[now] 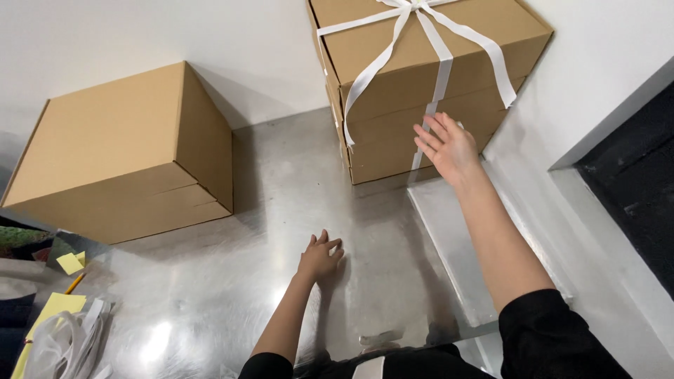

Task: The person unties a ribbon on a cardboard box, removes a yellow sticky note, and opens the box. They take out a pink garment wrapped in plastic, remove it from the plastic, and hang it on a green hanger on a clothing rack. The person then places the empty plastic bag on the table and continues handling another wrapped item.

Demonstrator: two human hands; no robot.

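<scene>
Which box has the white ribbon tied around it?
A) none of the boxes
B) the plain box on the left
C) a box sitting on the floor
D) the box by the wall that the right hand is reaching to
D: the white ribbon is tied in a bow over the box by the wall, and the right hand is at its front, while the other box on the left is bare.

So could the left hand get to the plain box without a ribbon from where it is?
Probably yes: the left hand rests on bare metal table, with nothing between it and the plain box.
</scene>
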